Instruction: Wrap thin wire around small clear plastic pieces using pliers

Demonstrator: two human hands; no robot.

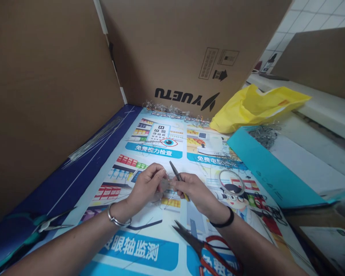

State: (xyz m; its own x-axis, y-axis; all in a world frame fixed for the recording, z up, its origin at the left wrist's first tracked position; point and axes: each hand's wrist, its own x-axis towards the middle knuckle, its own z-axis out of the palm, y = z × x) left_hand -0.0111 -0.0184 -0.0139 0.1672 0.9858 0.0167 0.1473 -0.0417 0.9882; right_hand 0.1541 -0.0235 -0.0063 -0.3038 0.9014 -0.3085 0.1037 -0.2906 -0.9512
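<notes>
Both of my hands meet above the printed sheet at the middle of the view. My left hand (pixel 153 181) is closed, its thumb and fingertips pinching thin, pale wire-like strands (pixel 163 203). The exact shape of what lies between the fingertips is blurred. Pinched close by is my right hand (pixel 191 188), holding a slim dark pointed tool (pixel 175 170) with a yellow end; the point slants up and left, and its exact kind is unclear. Red-handled scissors (pixel 199 245) lie partly open below the right hand. Green-handled pliers (pixel 37 230) lie at lower left, jaws apart.
Cardboard panels (pixel 172 46) wall the back and left. Tangled wire (pixel 175 111) lines the back edge, and straight strands (pixel 94 140) lie at left. To the right are a tape roll (pixel 242 188), black loops (pixel 271 212), a yellow bag (pixel 247 105) and a turquoise box (pixel 276 174).
</notes>
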